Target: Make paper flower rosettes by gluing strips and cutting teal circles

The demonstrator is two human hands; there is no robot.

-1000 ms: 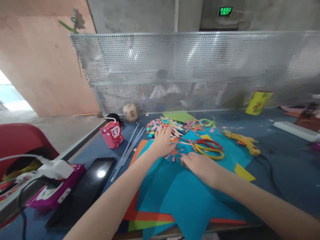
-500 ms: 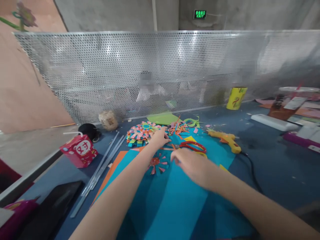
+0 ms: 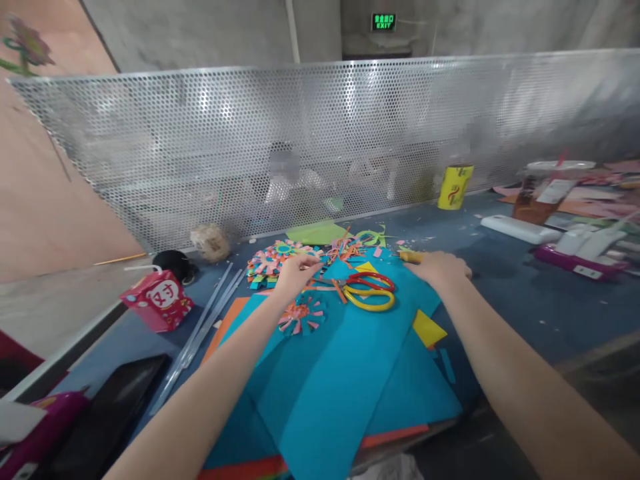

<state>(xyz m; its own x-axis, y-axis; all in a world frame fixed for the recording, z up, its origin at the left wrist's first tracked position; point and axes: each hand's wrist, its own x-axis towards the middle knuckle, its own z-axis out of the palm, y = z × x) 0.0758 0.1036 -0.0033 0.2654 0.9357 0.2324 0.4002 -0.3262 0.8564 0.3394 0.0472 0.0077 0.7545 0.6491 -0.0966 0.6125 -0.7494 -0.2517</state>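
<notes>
My left hand (image 3: 296, 275) is closed in a pinch just above the pile of fringed paper flowers (image 3: 267, 263). What its fingertips hold, if anything, is too small to make out. My right hand (image 3: 443, 270) is wrapped over a yellow glue gun (image 3: 411, 257), with only the nozzle end showing. Between the hands lie scissors (image 3: 373, 299) with one red and one yellow handle. A round pink, orange and blue paper flower (image 3: 301, 315) rests on the blue paper sheets (image 3: 330, 373) below my left wrist.
Paper scraps (image 3: 347, 248) are heaped behind the scissors. On the left stand a red drink box (image 3: 159, 300), clear glue sticks (image 3: 197, 337) and a black phone (image 3: 120, 400). A yellow can (image 3: 455, 187), a drink cup (image 3: 545, 193) and a purple power strip (image 3: 575, 263) sit at right. A perforated metal screen (image 3: 250, 133) borders the back.
My right hand has moved from beside the scissors to the right and now covers the glue gun. My left hand stays by the flowers. The view has shifted slightly to the right.
</notes>
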